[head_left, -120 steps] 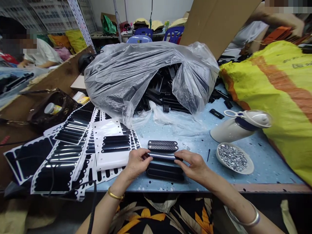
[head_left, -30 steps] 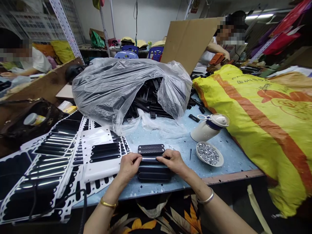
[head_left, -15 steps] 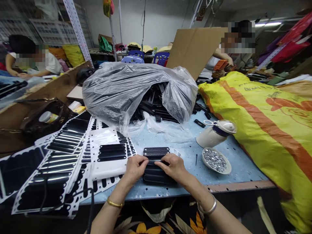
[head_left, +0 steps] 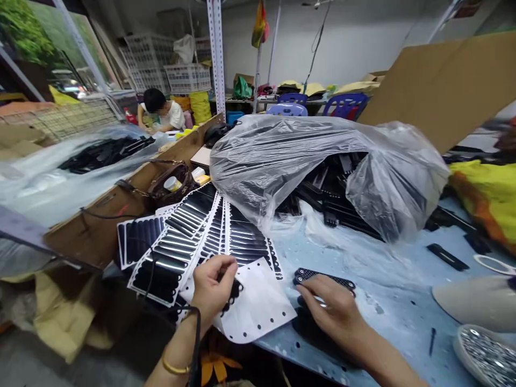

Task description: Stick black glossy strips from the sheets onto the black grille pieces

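My left hand (head_left: 213, 285) is closed in a pinch above a white sheet (head_left: 264, 301) with black strips (head_left: 233, 294) on it. Whatever lies between its fingertips is too small or hidden to make out. My right hand (head_left: 336, 309) rests by the table's front edge over a group of dark strips, its fingers curled and the thumb slightly apart from them. A black strip with a textured face and round metal ends (head_left: 326, 278) lies just beyond its fingertips. The dark strips under that hand are mostly covered by it.
More sheets of black strips (head_left: 173, 252) fan out on the left by a brown bag (head_left: 173, 180). Clear plastic (head_left: 282, 156) covers a black heap behind. A bowl of metal bits (head_left: 486, 349) and a pale container (head_left: 475, 301) stand right. A person (head_left: 161, 110) sits beyond the wooden board.
The view has turned left. My left hand has left the dark strips and moved over to the white sheet, which now lies at a different angle. My right hand stays by the strips.
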`<action>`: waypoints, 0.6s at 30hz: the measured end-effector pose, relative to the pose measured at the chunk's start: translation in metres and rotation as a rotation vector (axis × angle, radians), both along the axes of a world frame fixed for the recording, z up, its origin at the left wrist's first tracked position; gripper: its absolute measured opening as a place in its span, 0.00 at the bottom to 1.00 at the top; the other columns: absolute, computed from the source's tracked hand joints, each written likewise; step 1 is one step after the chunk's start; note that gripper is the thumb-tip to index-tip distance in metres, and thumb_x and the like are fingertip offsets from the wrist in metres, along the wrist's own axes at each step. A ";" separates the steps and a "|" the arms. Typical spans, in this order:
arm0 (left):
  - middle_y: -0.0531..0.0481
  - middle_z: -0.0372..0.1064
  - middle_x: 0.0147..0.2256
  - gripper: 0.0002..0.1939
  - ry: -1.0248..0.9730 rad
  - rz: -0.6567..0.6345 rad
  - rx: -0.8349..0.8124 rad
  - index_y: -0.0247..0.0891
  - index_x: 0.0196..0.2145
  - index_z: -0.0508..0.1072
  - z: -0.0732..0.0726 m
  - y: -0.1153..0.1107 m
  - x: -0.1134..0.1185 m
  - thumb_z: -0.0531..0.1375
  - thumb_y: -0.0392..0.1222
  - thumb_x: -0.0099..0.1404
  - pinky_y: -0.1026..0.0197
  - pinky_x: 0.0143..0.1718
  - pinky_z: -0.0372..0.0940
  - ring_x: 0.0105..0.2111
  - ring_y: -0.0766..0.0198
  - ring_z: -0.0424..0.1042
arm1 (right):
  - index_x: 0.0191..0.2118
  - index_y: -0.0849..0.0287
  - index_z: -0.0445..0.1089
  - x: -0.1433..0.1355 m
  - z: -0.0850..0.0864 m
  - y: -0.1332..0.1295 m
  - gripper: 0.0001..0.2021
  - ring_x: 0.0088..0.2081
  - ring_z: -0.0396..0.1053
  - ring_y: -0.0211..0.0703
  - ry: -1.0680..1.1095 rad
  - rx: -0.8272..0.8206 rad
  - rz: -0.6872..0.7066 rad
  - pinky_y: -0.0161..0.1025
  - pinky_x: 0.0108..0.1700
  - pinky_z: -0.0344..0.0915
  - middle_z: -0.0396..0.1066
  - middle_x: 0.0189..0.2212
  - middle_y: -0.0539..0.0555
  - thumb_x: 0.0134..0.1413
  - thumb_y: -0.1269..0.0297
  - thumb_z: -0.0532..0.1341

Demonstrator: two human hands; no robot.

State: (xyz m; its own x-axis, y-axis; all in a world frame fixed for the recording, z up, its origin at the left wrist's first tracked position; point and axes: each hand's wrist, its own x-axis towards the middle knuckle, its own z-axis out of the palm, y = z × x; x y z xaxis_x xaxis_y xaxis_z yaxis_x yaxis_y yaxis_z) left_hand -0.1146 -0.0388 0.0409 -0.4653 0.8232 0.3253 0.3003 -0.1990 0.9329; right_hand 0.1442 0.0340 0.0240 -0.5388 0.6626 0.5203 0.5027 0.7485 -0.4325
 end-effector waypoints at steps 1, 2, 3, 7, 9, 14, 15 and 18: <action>0.48 0.78 0.26 0.06 -0.067 0.003 -0.028 0.37 0.30 0.80 0.000 -0.001 -0.006 0.63 0.40 0.60 0.63 0.31 0.70 0.27 0.61 0.76 | 0.32 0.57 0.75 -0.020 0.001 0.000 0.13 0.28 0.71 0.43 0.003 -0.059 0.055 0.37 0.32 0.63 0.73 0.26 0.54 0.66 0.63 0.56; 0.48 0.77 0.25 0.06 -0.128 -0.011 -0.051 0.37 0.29 0.79 -0.002 0.000 -0.009 0.63 0.41 0.59 0.63 0.30 0.70 0.27 0.61 0.76 | 0.36 0.58 0.75 -0.041 0.001 0.000 0.10 0.29 0.71 0.44 -0.015 -0.135 0.102 0.37 0.33 0.64 0.74 0.28 0.55 0.65 0.62 0.58; 0.49 0.76 0.24 0.07 -0.184 -0.038 -0.073 0.36 0.27 0.78 -0.006 0.001 -0.009 0.63 0.42 0.58 0.63 0.29 0.69 0.25 0.62 0.75 | 0.39 0.60 0.75 -0.061 -0.001 0.001 0.10 0.31 0.72 0.45 -0.058 -0.224 0.125 0.38 0.34 0.64 0.75 0.30 0.56 0.63 0.60 0.59; 0.50 0.71 0.18 0.13 -0.422 -0.120 -0.157 0.35 0.19 0.75 -0.025 0.007 0.001 0.65 0.46 0.55 0.66 0.22 0.63 0.18 0.67 0.69 | 0.28 0.59 0.73 -0.126 -0.013 0.007 0.15 0.28 0.68 0.41 -0.385 -0.511 0.186 0.36 0.31 0.56 0.74 0.25 0.54 0.63 0.67 0.54; 0.51 0.68 0.15 0.16 -0.578 -0.109 -0.184 0.35 0.17 0.72 -0.031 0.007 0.001 0.65 0.49 0.52 0.67 0.18 0.57 0.15 0.70 0.64 | 0.26 0.59 0.72 -0.142 -0.018 0.006 0.14 0.26 0.66 0.39 -0.457 -0.541 0.209 0.36 0.30 0.53 0.72 0.23 0.52 0.62 0.69 0.55; 0.51 0.69 0.18 0.17 -0.748 -0.060 -0.176 0.36 0.20 0.71 -0.025 -0.006 -0.030 0.64 0.53 0.53 0.66 0.17 0.57 0.15 0.68 0.64 | 0.33 0.59 0.72 -0.152 -0.020 -0.012 0.09 0.33 0.69 0.46 -0.537 -0.486 0.157 0.38 0.32 0.52 0.75 0.31 0.56 0.54 0.58 0.67; 0.50 0.71 0.19 0.16 -0.648 -0.018 -0.159 0.36 0.22 0.72 -0.023 -0.010 -0.040 0.63 0.53 0.54 0.65 0.19 0.60 0.17 0.67 0.67 | 0.34 0.58 0.72 -0.153 -0.020 -0.016 0.10 0.34 0.70 0.47 -0.569 -0.462 0.146 0.38 0.33 0.53 0.75 0.33 0.56 0.53 0.58 0.68; 0.48 0.76 0.26 0.10 -0.136 0.166 -0.127 0.37 0.28 0.76 -0.023 -0.021 -0.070 0.63 0.47 0.57 0.60 0.29 0.68 0.25 0.62 0.73 | 0.33 0.58 0.72 -0.156 -0.022 -0.021 0.07 0.36 0.72 0.49 -0.642 -0.418 0.117 0.39 0.36 0.55 0.75 0.34 0.58 0.56 0.61 0.66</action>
State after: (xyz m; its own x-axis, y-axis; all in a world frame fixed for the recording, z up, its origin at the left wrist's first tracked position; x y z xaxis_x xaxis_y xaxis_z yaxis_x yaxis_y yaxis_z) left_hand -0.1845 -0.0595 0.0184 -0.6298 0.7622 0.1496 0.1893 -0.0362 0.9813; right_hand -0.0113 0.0130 0.0018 -0.7291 0.6550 -0.1984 0.6778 0.6512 -0.3412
